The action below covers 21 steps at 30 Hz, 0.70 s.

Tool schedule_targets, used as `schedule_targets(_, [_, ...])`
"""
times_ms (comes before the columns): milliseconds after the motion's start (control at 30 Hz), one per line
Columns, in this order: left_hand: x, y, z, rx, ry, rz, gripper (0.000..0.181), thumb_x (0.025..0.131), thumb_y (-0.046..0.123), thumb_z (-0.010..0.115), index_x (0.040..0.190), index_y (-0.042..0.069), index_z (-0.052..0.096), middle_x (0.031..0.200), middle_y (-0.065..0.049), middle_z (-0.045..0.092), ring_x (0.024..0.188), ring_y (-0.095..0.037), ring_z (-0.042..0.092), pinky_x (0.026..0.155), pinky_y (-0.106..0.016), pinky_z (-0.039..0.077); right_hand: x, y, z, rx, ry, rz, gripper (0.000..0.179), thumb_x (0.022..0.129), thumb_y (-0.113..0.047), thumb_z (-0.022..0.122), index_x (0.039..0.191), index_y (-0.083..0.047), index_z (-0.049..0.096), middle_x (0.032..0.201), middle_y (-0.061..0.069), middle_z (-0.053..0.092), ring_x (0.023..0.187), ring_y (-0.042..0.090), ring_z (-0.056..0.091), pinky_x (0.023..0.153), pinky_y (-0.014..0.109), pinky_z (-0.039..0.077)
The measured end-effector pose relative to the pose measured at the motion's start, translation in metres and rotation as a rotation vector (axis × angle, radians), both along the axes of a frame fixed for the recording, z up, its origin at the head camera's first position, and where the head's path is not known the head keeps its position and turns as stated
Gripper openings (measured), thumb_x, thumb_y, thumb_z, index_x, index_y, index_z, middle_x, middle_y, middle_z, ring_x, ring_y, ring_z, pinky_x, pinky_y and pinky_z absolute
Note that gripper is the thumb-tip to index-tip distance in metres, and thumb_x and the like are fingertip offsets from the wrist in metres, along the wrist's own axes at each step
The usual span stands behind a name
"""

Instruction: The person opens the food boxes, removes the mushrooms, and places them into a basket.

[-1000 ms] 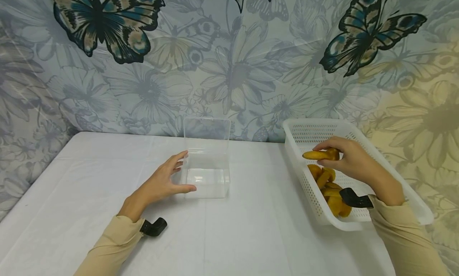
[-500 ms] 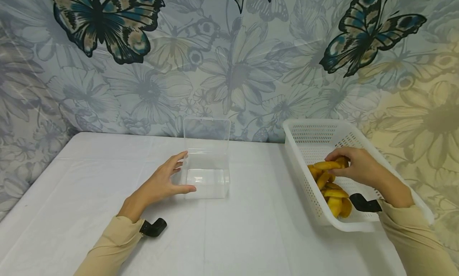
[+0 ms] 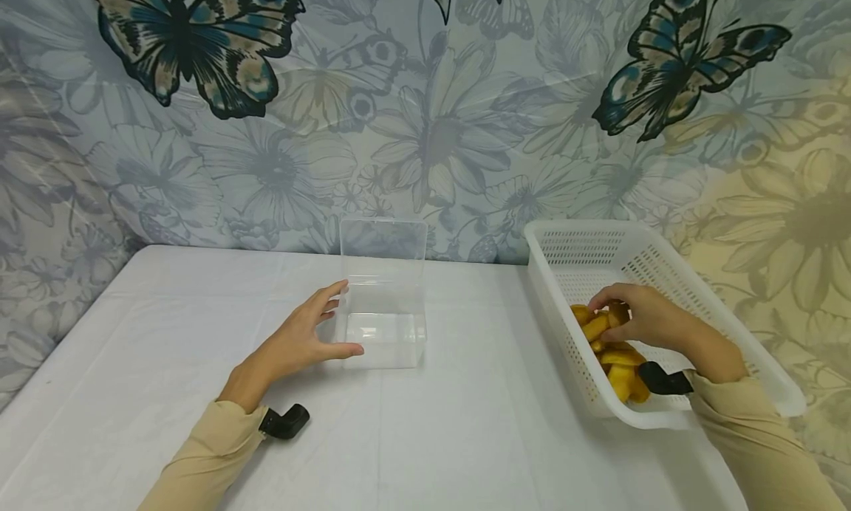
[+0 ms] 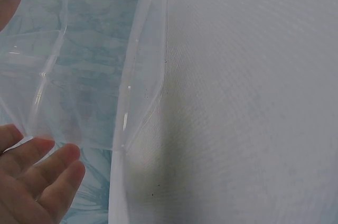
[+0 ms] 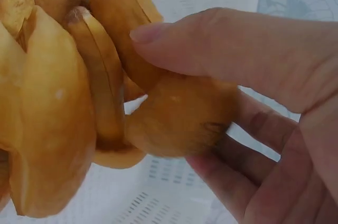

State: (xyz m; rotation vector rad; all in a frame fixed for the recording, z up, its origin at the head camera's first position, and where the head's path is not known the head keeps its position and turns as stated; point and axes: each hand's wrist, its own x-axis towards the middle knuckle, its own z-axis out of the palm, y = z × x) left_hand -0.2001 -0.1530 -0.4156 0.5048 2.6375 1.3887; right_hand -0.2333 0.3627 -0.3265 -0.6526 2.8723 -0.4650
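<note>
My left hand (image 3: 299, 334) is spread beside a clear plastic box (image 3: 382, 341) with its lid raised at the back. The fingertips lie at the box's left side; whether they press it I cannot tell. In the left wrist view, the thumb and fingers show around the see-through wall (image 4: 84, 97). My right hand (image 3: 654, 323) reaches into a white perforated basket (image 3: 578, 256) on the right. It holds a plump, banana-like yellow fruit (image 5: 182, 118) between thumb and curled fingers. Several more such bananas (image 5: 58, 108) lie against it in the basket's left part.
A white cloth covers the table (image 3: 452, 437). Behind it hangs a flower-and-butterfly backdrop (image 3: 439, 127), close to the lid and basket. The basket's raised walls surround the right hand. A black camera mount (image 3: 284, 422) sticks out at the left wrist.
My right hand has lowered a lifted banana onto the pile in the basket, then shifted slightly left and down. The left hand and clear box have stayed put.
</note>
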Motion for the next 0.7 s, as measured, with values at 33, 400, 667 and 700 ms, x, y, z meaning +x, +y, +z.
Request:
schedule_targets(33, [0.0,0.0,0.0,-0.001,0.002,0.0,0.108,0.073,0.048,0.086,0.157,0.025,0.022,0.16,-0.006,0.031,0.14,-0.04,0.043,0.114,-0.055,0.042,0.0,0.0,0.0,0.002,0.0,0.003,0.035,0.075,-0.009,0.085,0.105,-0.004,0.069,0.101,0.006,0.069,0.086,0.007,0.056,0.075,0.021,0.054])
schedule_targets(400, [-0.001,0.0,-0.001,-0.009,0.005,0.004,0.108,0.073,0.05,0.085,0.157,0.026,0.022,0.16,-0.005,0.031,0.141,-0.039,0.043,0.114,-0.055,0.042,0.003,-0.003,0.004,-0.044,-0.026,-0.018,0.043,0.076,-0.011,0.084,0.115,-0.002,0.066,0.115,0.016,0.067,0.11,0.041,0.061,0.095,0.059,0.053])
schedule_targets(667, [-0.001,0.0,0.0,-0.028,-0.006,0.0,0.108,0.074,0.051,0.084,0.158,0.026,0.021,0.161,-0.004,0.03,0.141,-0.039,0.043,0.114,-0.056,0.041,0.006,-0.017,0.011,-0.079,0.021,-0.008,0.045,0.083,-0.017,0.081,0.122,-0.001,0.064,0.123,0.02,0.065,0.115,0.044,0.058,0.097,0.064,0.049])
schedule_targets(700, [-0.001,0.0,0.0,-0.029,-0.008,-0.001,0.109,0.074,0.051,0.084,0.158,0.025,0.021,0.161,-0.004,0.03,0.141,-0.039,0.043,0.114,-0.056,0.041,0.007,-0.019,0.012,-0.079,0.032,-0.003,0.044,0.085,-0.018,0.079,0.123,-0.002,0.064,0.123,0.019,0.065,0.115,0.044,0.058,0.096,0.064,0.05])
